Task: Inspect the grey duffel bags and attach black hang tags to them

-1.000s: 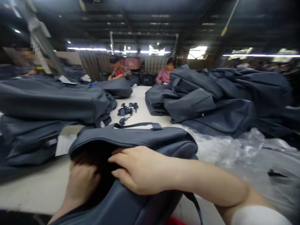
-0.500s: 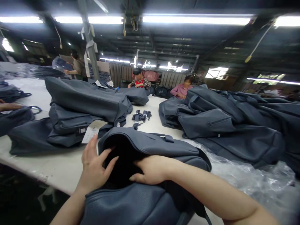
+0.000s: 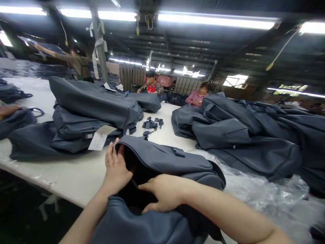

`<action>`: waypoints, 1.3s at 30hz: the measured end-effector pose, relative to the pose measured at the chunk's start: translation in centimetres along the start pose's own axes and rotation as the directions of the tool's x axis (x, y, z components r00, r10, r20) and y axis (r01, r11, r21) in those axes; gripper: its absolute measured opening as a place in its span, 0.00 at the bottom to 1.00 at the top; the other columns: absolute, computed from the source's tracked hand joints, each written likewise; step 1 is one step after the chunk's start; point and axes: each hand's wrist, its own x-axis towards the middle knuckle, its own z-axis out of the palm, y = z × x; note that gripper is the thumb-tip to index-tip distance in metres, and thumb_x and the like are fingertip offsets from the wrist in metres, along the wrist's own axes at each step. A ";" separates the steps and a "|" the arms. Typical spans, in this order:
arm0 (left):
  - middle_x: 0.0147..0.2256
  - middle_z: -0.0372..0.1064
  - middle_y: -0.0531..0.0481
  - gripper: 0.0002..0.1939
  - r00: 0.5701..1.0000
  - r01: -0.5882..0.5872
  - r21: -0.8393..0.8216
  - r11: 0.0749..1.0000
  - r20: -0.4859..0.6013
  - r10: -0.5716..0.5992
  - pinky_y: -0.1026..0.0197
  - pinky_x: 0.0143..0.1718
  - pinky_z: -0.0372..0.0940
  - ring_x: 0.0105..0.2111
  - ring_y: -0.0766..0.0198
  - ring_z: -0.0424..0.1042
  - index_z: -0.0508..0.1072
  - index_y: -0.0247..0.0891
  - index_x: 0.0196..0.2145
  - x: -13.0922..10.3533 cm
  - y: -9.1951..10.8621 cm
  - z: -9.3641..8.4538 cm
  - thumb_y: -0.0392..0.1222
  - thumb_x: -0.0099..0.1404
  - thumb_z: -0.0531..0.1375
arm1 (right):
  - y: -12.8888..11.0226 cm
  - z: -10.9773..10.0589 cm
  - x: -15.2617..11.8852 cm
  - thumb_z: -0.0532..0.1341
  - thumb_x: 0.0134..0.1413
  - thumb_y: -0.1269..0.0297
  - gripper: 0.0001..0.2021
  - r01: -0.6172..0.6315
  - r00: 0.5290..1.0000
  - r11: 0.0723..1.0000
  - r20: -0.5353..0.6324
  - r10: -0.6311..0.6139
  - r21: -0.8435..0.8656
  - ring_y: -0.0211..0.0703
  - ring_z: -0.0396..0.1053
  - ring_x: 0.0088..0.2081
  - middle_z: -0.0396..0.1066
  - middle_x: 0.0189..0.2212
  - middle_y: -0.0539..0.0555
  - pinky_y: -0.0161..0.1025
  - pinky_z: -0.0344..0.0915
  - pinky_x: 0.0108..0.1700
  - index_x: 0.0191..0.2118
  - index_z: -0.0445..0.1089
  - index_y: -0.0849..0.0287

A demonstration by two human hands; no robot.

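A dark blue-grey bag (image 3: pixel 162 157) lies in front of me with its zip-edged mouth gaping and its inside in black shadow. At the left end of that mouth, my left hand (image 3: pixel 118 167) rests against the rim, fingers stretched and thumb apart. My right hand (image 3: pixel 164 191) reaches over the near side into the opening, index finger extended and thumb spread, with the other fingers partly hidden. Neither hand shows anything between its fingers. Beyond the bag, several dark straps with metal clips (image 3: pixel 153 123) lie on the white table (image 3: pixel 73 179).
Stacked similar bags (image 3: pixel 96 101) stand at left, with a paper tag (image 3: pixel 100 137) hanging from them. A large heap of bags (image 3: pixel 241 135) and clear plastic film (image 3: pixel 269 193) occupy the right. Co-workers sit across the table; another person's hand (image 3: pixel 8 111) shows at far left.
My left hand has moved up and right against the bag's end, its fingers leaving the dark opening. My right hand has shifted slightly down. A distant co-worker has raised their arms.
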 end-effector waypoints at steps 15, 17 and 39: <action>0.70 0.30 0.46 0.53 0.969 -0.247 -0.003 0.969 -0.016 0.247 0.36 0.65 0.44 0.68 0.39 0.36 0.40 0.47 0.68 -3.8 -1.1 0.4 0.30 0.49 0.60 | 5.4 -1.1 2.1 0.73 0.32 0.56 0.51 -0.103 0.897 0.935 -0.439 -0.061 -0.340 0.63 0.32 0.69 0.41 0.69 0.66 0.62 0.31 0.67 0.64 0.56 0.64; 0.70 0.33 0.44 0.50 0.968 -0.252 -0.016 0.968 0.013 0.252 0.37 0.65 0.45 0.68 0.40 0.37 0.43 0.45 0.67 -4.2 -0.8 0.3 0.30 0.50 0.59 | 5.8 0.4 2.9 0.74 0.27 0.52 0.56 -0.102 0.938 0.949 -0.348 -0.009 -0.297 0.68 0.29 0.69 0.37 0.69 0.66 0.65 0.33 0.66 0.65 0.54 0.64; 0.69 0.30 0.42 0.52 0.998 -0.040 -0.014 0.999 0.038 0.041 0.33 0.58 0.60 0.63 0.34 0.50 0.44 0.55 0.66 -5.3 -0.5 4.0 0.25 0.49 0.58 | 8.0 7.5 6.3 0.68 0.40 0.50 0.55 -0.154 0.910 0.973 -0.409 0.072 -0.172 0.65 0.29 0.69 0.38 0.69 0.69 0.62 0.33 0.67 0.69 0.42 0.67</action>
